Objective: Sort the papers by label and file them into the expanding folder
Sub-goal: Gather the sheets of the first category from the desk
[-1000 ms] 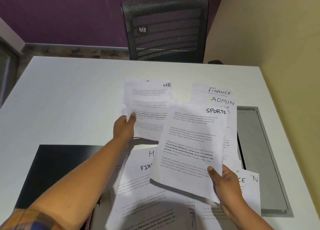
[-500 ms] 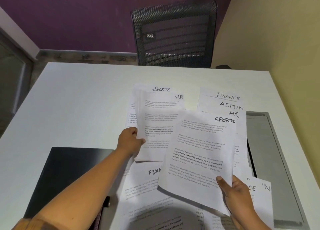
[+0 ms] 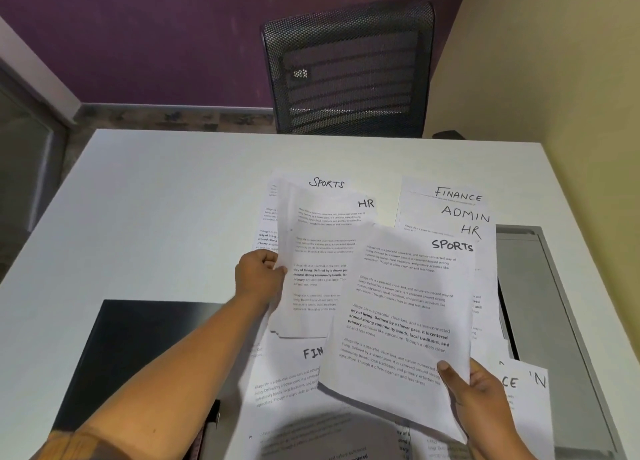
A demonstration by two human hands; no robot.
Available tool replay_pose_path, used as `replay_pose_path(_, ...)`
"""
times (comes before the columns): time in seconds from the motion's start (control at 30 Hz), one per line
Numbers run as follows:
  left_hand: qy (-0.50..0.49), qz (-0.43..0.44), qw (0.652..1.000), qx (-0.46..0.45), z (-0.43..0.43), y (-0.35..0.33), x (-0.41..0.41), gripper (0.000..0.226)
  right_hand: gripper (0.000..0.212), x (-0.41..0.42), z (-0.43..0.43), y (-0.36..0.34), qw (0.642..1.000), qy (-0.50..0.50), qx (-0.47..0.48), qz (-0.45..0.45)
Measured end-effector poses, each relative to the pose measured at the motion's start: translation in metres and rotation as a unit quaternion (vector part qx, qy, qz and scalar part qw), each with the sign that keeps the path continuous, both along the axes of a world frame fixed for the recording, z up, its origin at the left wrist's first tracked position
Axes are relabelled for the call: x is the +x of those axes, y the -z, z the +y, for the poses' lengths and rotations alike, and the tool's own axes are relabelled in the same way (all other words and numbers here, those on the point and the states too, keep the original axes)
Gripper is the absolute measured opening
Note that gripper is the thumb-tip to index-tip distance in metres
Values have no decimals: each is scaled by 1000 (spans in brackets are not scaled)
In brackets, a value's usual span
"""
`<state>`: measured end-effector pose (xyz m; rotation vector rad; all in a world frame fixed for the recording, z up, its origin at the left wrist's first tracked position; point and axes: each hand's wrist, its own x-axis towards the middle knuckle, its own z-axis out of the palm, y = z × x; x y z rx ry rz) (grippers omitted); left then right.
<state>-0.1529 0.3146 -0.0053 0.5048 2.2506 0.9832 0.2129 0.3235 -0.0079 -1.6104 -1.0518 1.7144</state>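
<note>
white printed sheet [image 3: 401,307] headed "sports"

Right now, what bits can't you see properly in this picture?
All in the head view:
- FIN sheet: the rest of its label hides under the SPORTS sheet in the right hand.
- Lower-right sheets: only "CE" and "N" show.
- Dark folder: pockets not visible; the left arm covers part.
- HR sheet in the left hand: print too small.

Single head-worn wide-angle view, looking forward and down across the white table [image 3: 156,217]. Papers [image 3: 398,321] sit close under the lens, mesh chair [image 3: 346,72] and purple wall [image 3: 138,37] far at top.
</note>
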Motion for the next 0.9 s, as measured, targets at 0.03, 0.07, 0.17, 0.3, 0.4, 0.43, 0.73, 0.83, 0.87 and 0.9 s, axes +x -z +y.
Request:
replay_pose_path(0.03, -3, -7, 1000, 6, 0, 1, 0, 24, 18, -1, 0, -1, 1000, 2, 0, -2)
replay_pose_path(0.07, -4, -10, 1000, 10, 0, 1, 1, 28, 16, -2, 0, -1, 1000, 2, 4, 0)
replay_pose_path(0.17, -20, -64, 995, 69, 1, -1, 5, 26, 36, -1, 0, 4, 1000, -16, 7, 10)
replay_pose_path(0.3, -101, -160, 962, 197, 4, -2, 4, 8, 94, -1, 1, 10, 1000, -15, -4, 16)
replay_pose_path(0.4, -118, -142, 966, 179, 5, 3, -1, 12, 93, -1, 1, 10, 1000, -16, 1, 18)
replay_pose_path(0.43, -102, -109, 977, 152, 5, 3, -1, 11, 88, -1, 1, 11, 1000, -18, 4, 19)
replay_pose_path(0.73, -65, 133, 983, -107, 4, 12, -12, 13, 101, -3, 1, 6, 1000, -10, -8, 17)
replay_pose_path(0.83, -46, 92, 988, -112, 10, 9, -7, 47, 103, -1, 0, 7, 1000, -14, -12, 23)
replay_pose_path(0.87, -42, 75, 991, -103, 12, 8, -5, 54, 103, -1, 0, 7, 1000, -14, -13, 18)
replay_pose_path(0.9, -42, 65, 992, -102, 14, 8, -5, 60, 104, -1, 0, 7, 1000, -15, -12, 18)
